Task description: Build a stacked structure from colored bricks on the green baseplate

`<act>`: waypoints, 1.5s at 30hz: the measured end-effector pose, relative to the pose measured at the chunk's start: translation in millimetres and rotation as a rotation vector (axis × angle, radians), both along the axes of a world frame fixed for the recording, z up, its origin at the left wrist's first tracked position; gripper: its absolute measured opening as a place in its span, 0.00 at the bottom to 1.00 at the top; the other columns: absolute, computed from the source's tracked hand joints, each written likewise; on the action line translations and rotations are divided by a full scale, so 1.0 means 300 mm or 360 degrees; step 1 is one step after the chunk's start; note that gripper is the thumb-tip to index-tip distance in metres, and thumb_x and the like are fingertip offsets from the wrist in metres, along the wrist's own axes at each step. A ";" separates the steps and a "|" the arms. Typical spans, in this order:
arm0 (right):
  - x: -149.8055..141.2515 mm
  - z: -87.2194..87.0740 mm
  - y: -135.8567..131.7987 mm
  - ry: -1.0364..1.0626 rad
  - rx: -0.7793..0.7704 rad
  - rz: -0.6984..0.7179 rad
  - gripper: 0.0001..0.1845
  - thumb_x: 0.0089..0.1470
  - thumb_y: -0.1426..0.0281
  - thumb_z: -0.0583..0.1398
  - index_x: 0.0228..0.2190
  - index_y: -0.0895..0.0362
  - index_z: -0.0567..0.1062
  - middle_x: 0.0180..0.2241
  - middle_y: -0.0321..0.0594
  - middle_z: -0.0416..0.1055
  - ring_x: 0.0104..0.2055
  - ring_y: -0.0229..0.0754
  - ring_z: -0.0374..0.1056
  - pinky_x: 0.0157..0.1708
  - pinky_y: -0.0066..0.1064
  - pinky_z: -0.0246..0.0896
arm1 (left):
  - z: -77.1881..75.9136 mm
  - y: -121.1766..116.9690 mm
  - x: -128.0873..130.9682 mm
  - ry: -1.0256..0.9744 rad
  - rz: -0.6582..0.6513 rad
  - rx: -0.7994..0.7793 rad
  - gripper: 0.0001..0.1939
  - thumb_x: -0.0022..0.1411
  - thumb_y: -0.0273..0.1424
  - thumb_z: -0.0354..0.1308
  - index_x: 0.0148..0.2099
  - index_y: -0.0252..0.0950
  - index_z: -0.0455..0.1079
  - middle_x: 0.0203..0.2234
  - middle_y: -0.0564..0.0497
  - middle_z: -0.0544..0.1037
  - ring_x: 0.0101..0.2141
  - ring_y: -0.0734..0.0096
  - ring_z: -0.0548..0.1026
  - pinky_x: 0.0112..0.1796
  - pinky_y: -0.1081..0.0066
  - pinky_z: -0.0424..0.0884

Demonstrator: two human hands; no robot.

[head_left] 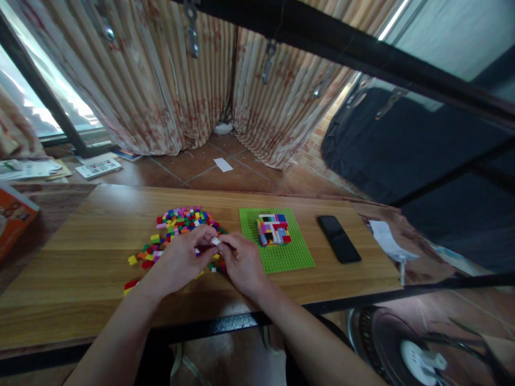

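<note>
My left hand [187, 257] and my right hand [243, 262] meet over the near edge of a heap of colourful toy bricks [187, 217]. Between their fingertips is a small white toy brick [216, 241], pinched from both sides. Just right of my right hand lies a green studded baseplate [300, 252]. On it stands a block built of mixed-colour bricks [273, 229], several layers high, with a dark gap in its top.
A black phone [339, 239] lies on the wooden table [80, 257] right of the baseplate. Stray bricks [131, 287] sit near the front edge. A dark metal bar [322, 37] crosses overhead. At lower right is a round fan-like object [396, 343].
</note>
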State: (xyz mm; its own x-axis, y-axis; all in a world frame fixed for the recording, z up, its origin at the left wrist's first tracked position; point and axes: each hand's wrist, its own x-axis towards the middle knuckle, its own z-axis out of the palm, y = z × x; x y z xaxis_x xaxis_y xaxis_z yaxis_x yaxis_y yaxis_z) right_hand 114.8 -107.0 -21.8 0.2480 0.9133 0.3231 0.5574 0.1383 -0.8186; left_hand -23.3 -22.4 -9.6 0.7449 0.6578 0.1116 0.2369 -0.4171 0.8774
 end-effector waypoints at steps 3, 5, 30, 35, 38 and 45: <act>0.015 0.002 -0.011 -0.0134 -0.0001 0.0031 0.11 0.59 0.76 0.55 0.39 0.55 0.77 0.34 0.39 0.73 0.38 0.38 0.69 0.40 0.28 0.63 | -0.003 -0.002 0.001 0.0007 -0.0016 0.0075 0.07 0.62 0.35 0.54 0.42 0.39 0.66 0.34 0.52 0.78 0.36 0.69 0.77 0.38 0.70 0.72; 0.022 0.001 -0.015 -0.0185 -0.0019 0.0042 0.11 0.60 0.76 0.55 0.39 0.56 0.76 0.34 0.40 0.73 0.39 0.39 0.68 0.40 0.28 0.63 | -0.002 0.000 0.004 0.0030 -0.0024 0.0129 0.07 0.63 0.35 0.52 0.41 0.39 0.67 0.33 0.53 0.77 0.36 0.69 0.76 0.37 0.71 0.71; 0.398 0.077 -0.134 -0.0399 -0.0576 -0.0822 0.11 0.51 0.64 0.60 0.30 0.54 0.82 0.27 0.38 0.78 0.26 0.40 0.69 0.27 0.29 0.56 | -0.013 0.019 0.006 0.0153 0.0043 0.0272 0.14 0.63 0.40 0.51 0.41 0.36 0.71 0.33 0.51 0.80 0.33 0.67 0.77 0.35 0.70 0.72; 0.399 0.077 -0.126 -0.0484 -0.0579 -0.0833 0.11 0.52 0.64 0.59 0.30 0.54 0.82 0.27 0.38 0.78 0.26 0.39 0.69 0.27 0.29 0.55 | -0.031 0.028 0.003 0.0174 0.0040 0.0349 0.14 0.62 0.40 0.51 0.42 0.38 0.71 0.35 0.51 0.80 0.34 0.66 0.78 0.35 0.70 0.72; 0.430 0.075 -0.133 -0.0524 -0.0534 -0.0821 0.11 0.53 0.64 0.59 0.31 0.54 0.81 0.29 0.38 0.79 0.27 0.40 0.69 0.28 0.29 0.57 | -0.032 0.033 0.003 0.0180 0.0031 0.0371 0.14 0.63 0.41 0.51 0.43 0.38 0.71 0.34 0.51 0.80 0.33 0.66 0.78 0.34 0.71 0.72; 0.488 0.050 -0.149 -0.0577 -0.0457 -0.0611 0.08 0.54 0.67 0.60 0.31 0.53 0.81 0.33 0.39 0.79 0.35 0.41 0.72 0.37 0.31 0.63 | -0.027 0.035 0.001 0.0222 0.0042 0.0370 0.16 0.62 0.43 0.50 0.42 0.38 0.72 0.33 0.50 0.80 0.32 0.66 0.78 0.34 0.70 0.72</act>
